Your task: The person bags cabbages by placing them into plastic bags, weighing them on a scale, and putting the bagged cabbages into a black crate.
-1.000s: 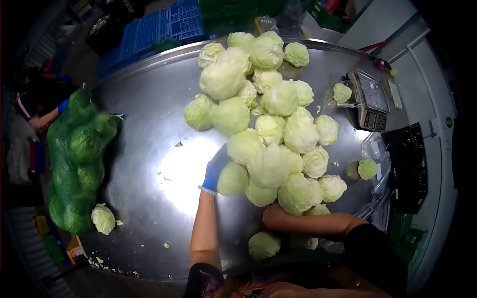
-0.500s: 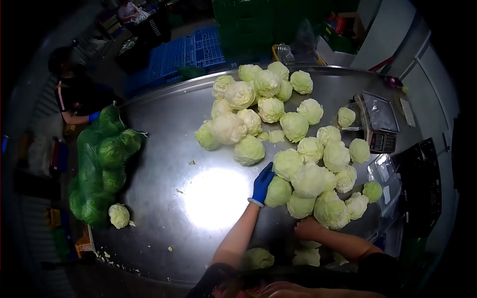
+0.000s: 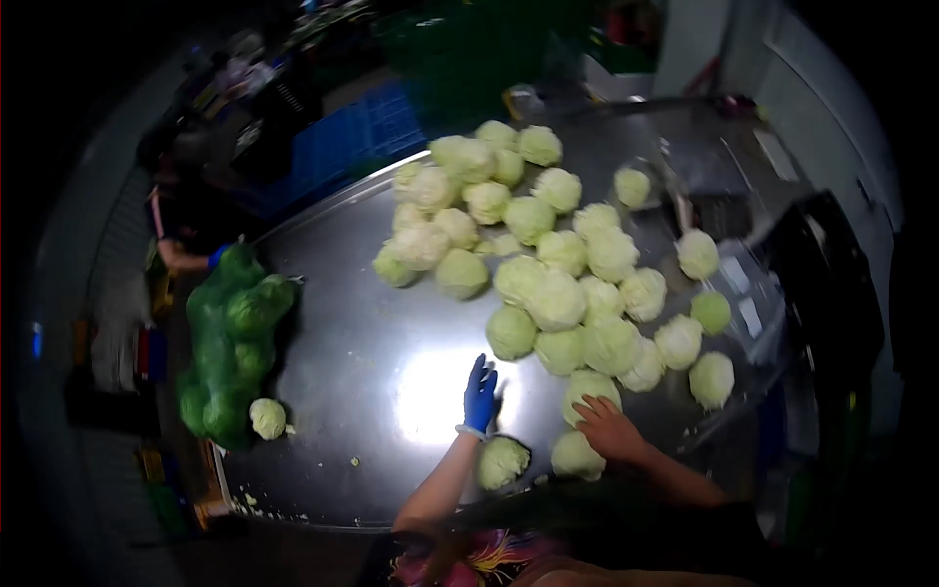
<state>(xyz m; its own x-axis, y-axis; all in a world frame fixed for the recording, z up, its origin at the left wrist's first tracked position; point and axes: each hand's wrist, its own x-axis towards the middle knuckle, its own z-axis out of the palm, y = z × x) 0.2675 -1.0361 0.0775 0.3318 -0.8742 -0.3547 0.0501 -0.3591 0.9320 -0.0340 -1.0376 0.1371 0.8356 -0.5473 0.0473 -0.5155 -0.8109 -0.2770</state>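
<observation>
My left hand (image 3: 479, 399), in a blue glove, hovers at or rests on the steel table (image 3: 342, 391) with its fingers stretched out and nothing in it. Below it, near the front edge, sits a cabbage (image 3: 503, 463). My bare right hand (image 3: 608, 430) lies with spread fingers on the side of another cabbage (image 3: 590, 389); its palm side is hidden. Just under that hand is one more pale cabbage (image 3: 577, 456). Ahead of both hands spreads a large heap of trimmed cabbages (image 3: 556, 298), several resting on others.
Left on the table lie a green net sack of cabbages (image 3: 230, 342) and a single cabbage (image 3: 268, 419). A co-worker's blue-gloved hand (image 3: 217, 257) touches the sack. A scale (image 3: 714, 210) and plastic bags (image 3: 748, 303) are at the right; blue pallets (image 3: 357, 137) stand behind.
My left hand has left the heap's near-left cabbage and drawn back. My right hand has opened out onto a cabbage that now sits farther from the front edge. The whole view has shifted.
</observation>
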